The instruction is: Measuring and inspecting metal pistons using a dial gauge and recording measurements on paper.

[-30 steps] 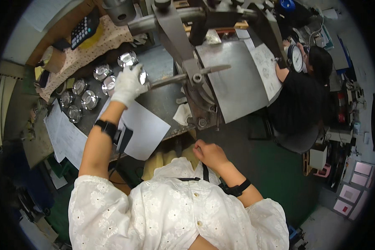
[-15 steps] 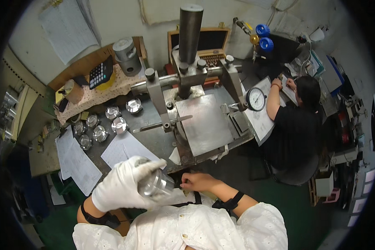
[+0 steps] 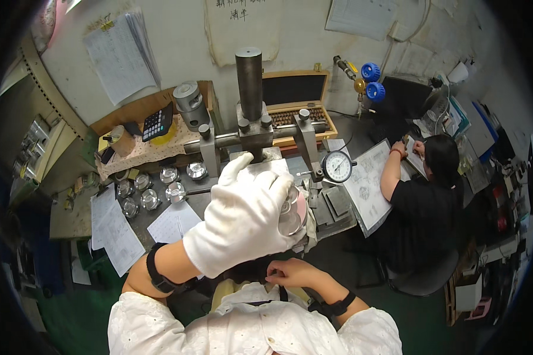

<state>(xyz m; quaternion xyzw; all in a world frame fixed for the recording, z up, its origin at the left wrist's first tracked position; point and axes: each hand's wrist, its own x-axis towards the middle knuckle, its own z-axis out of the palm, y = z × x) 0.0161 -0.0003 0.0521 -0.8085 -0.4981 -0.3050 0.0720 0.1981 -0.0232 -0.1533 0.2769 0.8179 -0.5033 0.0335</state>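
My left hand [image 3: 243, 216], in a white glove, is wrapped round a shiny round metal part [image 3: 289, 218]. It is over the flat plate of a steel measuring stand [image 3: 251, 127] and hides most of that plate. Whether the part touches the plate is hidden. A dial gauge [image 3: 337, 166] sits on the stand's right side, just beyond the part. Near my chest, below the table's front edge, my bare right hand [image 3: 293, 273] has its fingers curled together. What they hold, if anything, does not show.
Several similar metal parts [image 3: 150, 199] stand on the table at left, behind paper sheets [image 3: 175, 223]. A calculator [image 3: 157, 123] and metal cylinder [image 3: 190, 105] are on a cloth-covered shelf. An open wooden box [image 3: 330, 123] lies behind the stand. At right a seated person [image 3: 423, 207] writes.
My left hand has carried the metal part from in front of my chest forward over the stand. My right hand stays near my chest. The view has tilted up, showing more wall.
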